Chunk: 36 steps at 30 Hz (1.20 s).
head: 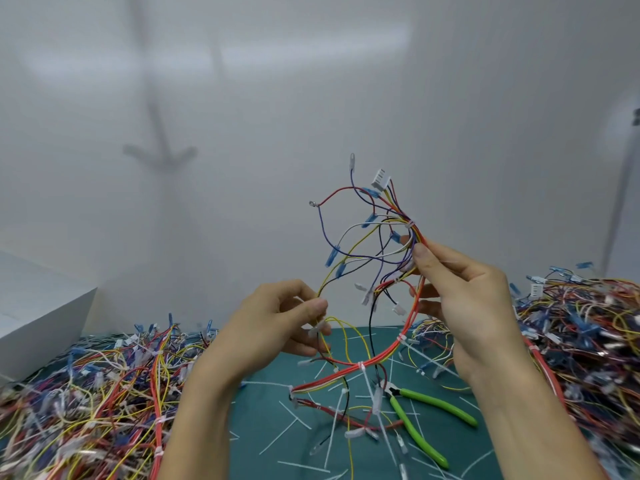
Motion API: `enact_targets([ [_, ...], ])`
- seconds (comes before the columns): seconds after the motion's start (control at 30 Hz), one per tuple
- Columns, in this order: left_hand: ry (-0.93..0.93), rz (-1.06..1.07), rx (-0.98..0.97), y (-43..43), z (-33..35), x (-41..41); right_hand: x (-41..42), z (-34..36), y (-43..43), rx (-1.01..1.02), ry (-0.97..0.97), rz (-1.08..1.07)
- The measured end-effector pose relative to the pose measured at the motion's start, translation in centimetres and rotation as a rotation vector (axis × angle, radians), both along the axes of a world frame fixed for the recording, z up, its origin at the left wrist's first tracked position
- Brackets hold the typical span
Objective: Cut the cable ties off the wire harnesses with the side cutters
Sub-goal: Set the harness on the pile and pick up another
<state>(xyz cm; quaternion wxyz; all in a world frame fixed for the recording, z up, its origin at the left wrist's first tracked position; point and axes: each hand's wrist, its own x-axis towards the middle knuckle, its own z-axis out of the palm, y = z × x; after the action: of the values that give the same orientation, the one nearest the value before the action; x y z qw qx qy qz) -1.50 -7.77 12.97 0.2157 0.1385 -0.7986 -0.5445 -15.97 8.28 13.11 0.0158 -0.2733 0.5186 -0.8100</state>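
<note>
A dark green cutting mat [263,420] fills the near middle, flanked by two tangled heaps of wire harnesses, one at left [86,393] and one at right [588,341]. Both heaps show white ties, so I cannot tell which is finished.

One harness [381,244] is held up over the mat: thin glossy wires in red, yellow, purple and black, ending in blue sleeves and white plastic plugs. The right hand [460,296] pinches its bundled trunk between thumb and fingers. The left hand [277,323] pinches a yellow strand.

The side cutters [426,414], with green handles, lie unheld on the mat, near right. Thin white offcuts [287,424] litter the mat, which suggests many cuts are done. This harness still carries cable ties [401,338], so it looks uncut.
</note>
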Motion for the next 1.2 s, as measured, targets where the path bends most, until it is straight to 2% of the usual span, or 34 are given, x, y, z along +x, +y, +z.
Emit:
enact_targets([
  [0.17, -0.251, -0.174, -0.138, -0.3, -0.4, 0.2, 0.0, 0.0, 0.1, -0.056, -0.047, -0.035],
  [0.37, -0.289, -0.347, -0.169, -0.2, -0.5, 0.4, -0.3, 0.0, 0.3, -0.109, -0.116, -0.146],
  [0.5, -0.316, -0.374, -0.211, -0.2, -0.8, 0.4, -0.3, -0.1, 0.4, -0.129, -0.151, -0.167],
  [0.63, -0.326, -0.348, -0.232, -0.3, -1.0, 0.2, -0.3, 0.0, 0.4, -0.154, -0.187, -0.146],
  [0.77, -0.323, -0.309, -0.147, -0.7, -1.3, 0.2, -0.2, 0.3, 0.5, -0.186, -0.241, -0.076],
  [0.93, -0.282, -0.373, -0.078, -1.1, -1.6, 0.4, -0.2, 0.4, 0.7, -0.185, -0.241, -0.06],
  [1.2, -0.141, -0.17, 0.013, -1.5, -2.0, 0.0, -0.4, 0.6, 1.1, -0.17, -0.234, -0.078],
])
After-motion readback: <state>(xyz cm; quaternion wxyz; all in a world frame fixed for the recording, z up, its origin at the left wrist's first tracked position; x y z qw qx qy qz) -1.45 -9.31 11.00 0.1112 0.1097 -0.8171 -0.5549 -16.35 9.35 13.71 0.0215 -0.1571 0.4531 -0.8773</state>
